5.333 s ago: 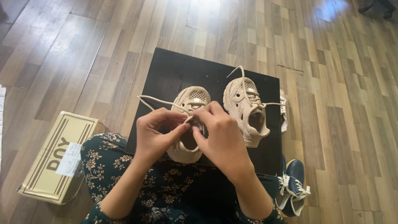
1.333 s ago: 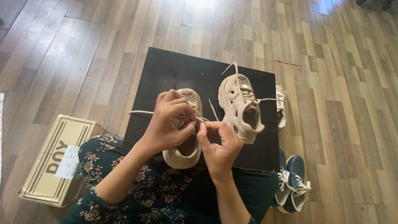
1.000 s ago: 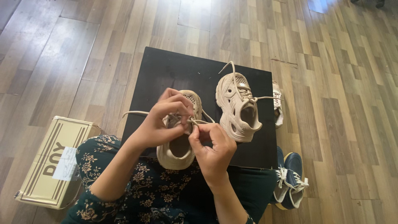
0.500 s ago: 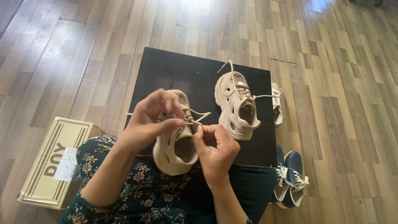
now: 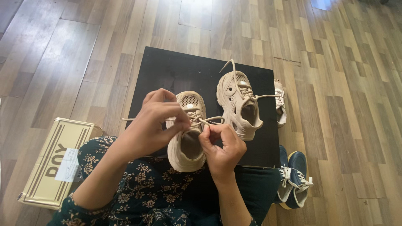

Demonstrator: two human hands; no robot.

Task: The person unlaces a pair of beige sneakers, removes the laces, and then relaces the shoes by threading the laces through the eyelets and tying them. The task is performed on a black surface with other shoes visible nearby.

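A beige sneaker lies on a small black table, toe pointing away from me. My left hand pinches its beige lace over the tongue, and a loose end trails out to the left. My right hand grips the same lace beside the shoe's opening. A second beige sneaker stands just to the right, untouched, with its laces loose.
A tan cardboard shoe box lies on the wooden floor at the left. A pair of blue sneakers sits by my right leg. Another pale shoe peeks out beyond the table's right edge. Floral fabric covers my lap.
My hands have kept working the lace of the near sneaker. Both hands and the shoe have shifted slightly toward me, and a small loop now shows between my fingers.
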